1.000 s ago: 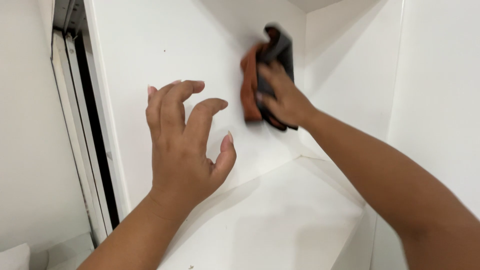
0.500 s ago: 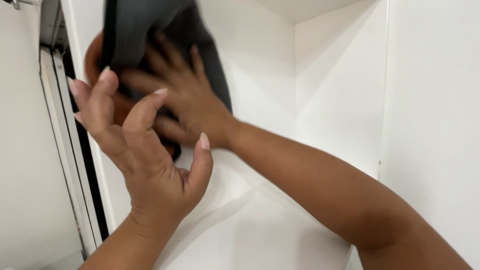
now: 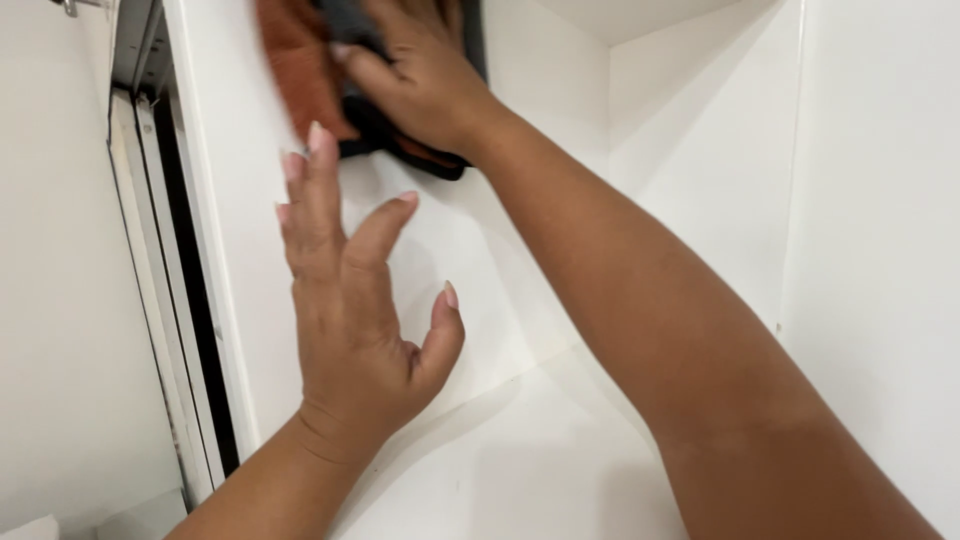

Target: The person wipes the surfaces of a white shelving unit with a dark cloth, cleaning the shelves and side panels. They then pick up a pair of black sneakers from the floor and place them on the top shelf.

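My right hand (image 3: pixel 425 75) presses an orange and dark grey cloth (image 3: pixel 305 70) flat against the white left inner wall (image 3: pixel 440 260) of a cabinet, near the top of the head view. The cloth is partly cut off by the frame's upper edge and partly hidden under the hand. My left hand (image 3: pixel 355 310) is raised just below it, fingers spread and holding nothing, close to the same wall; whether it touches the wall I cannot tell.
A white shelf (image 3: pixel 520 470) runs along the bottom of the cabinet. The white back wall (image 3: pixel 700 150) and right side panel (image 3: pixel 880 250) close it in. Left of the cabinet's edge runs a dark gap with sliding tracks (image 3: pixel 175 300).
My right hand has carried the cloth from the back corner leftward and up along the left wall. The left hand has stayed raised and open beneath it.
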